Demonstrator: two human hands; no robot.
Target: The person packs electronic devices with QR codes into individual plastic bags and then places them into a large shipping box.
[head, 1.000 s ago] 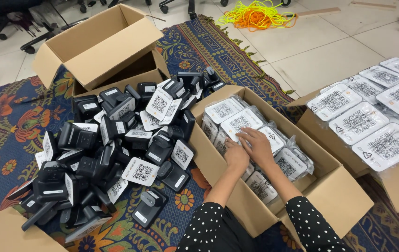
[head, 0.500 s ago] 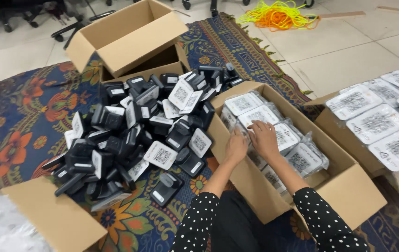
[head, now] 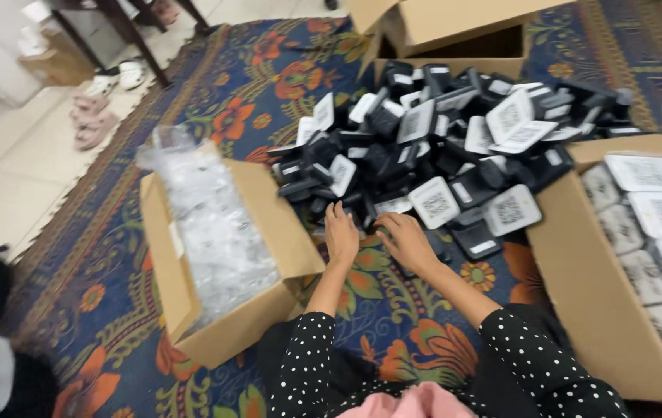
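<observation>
We reach into the near edge of the big pile of black gadgets (head: 455,147) on the rug (head: 261,85). Our left hand (head: 341,236) and right hand (head: 407,241) lie flat with fingers spread, gripping nothing yet. The box on the right (head: 578,286) looks partly filled with bagged ones; most of the pile is left.

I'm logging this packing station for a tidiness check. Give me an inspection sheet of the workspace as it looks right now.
Surface: patterned blue floral rug over a pale tiled floor.
Job's things: heap of small black devices with white square labels, lying loose on the rug.
Clutter: open cardboard box of clear plastic bags on the left; open box of bagged units on the right; empty open box behind the heap.
Grippers: left hand and right hand both rest at the near edge of the heap; whether they grip anything cannot be told.
Cables: nothing seen.
Surroundings: slippers and dark furniture legs at upper left.
</observation>
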